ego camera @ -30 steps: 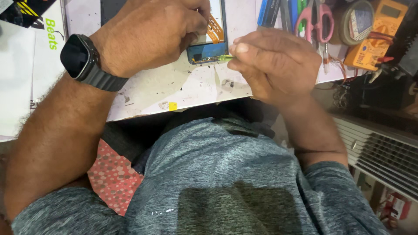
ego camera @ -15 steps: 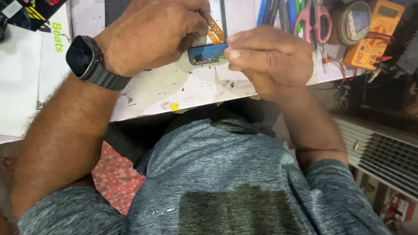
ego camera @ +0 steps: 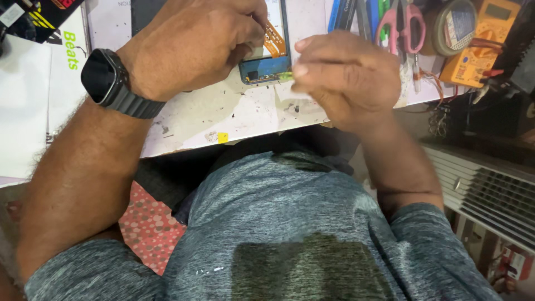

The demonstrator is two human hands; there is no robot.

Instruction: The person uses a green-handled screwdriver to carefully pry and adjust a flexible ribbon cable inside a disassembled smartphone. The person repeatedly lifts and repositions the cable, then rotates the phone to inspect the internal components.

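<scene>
The left hand (ego camera: 195,47), a black square smartwatch (ego camera: 103,75) on its wrist, curls over the opened dark phone frame with its orange flex ribbon (ego camera: 267,61) on the stained white bench (ego camera: 223,117), apparently steadying it; the right hand (ego camera: 345,78) pinches a thin greenish tool (ego camera: 285,74) at the frame's lower edge, probably to pry.

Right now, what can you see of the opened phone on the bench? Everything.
The opened phone lies flat on the scuffed white bench, dark blue inside, an orange flex ribbon rising from it. The left hand covers its left side; the right hand pinches something small and greenish at its lower right corner. Upper part hidden.
</scene>
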